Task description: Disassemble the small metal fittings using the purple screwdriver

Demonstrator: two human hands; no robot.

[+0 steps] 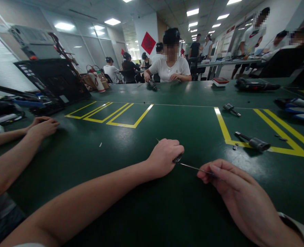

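My left hand (166, 157) is closed around a dark metal part (178, 158); only its round end shows beside the fingers. A thin point sticks out past the knuckles on the far side. My right hand (234, 185) pinches a thin metal rod (193, 167) between thumb and fingers. The rod's far end meets the round end of the dark part; whether it goes inside is unclear. To the right lies a dark cylindrical tool piece with a shaft (259, 144), with small rings (234, 148) and small dark pieces (282, 139) near it.
A similar shafted piece (230, 109) lies farther back on the green table (182, 120), which bears yellow tape outlines (121, 125). A power tool (256, 84) and a red-and-white box (220, 81) lie beyond. A co-worker's hands (42, 127) rest at left; another person (171, 65) sits opposite.
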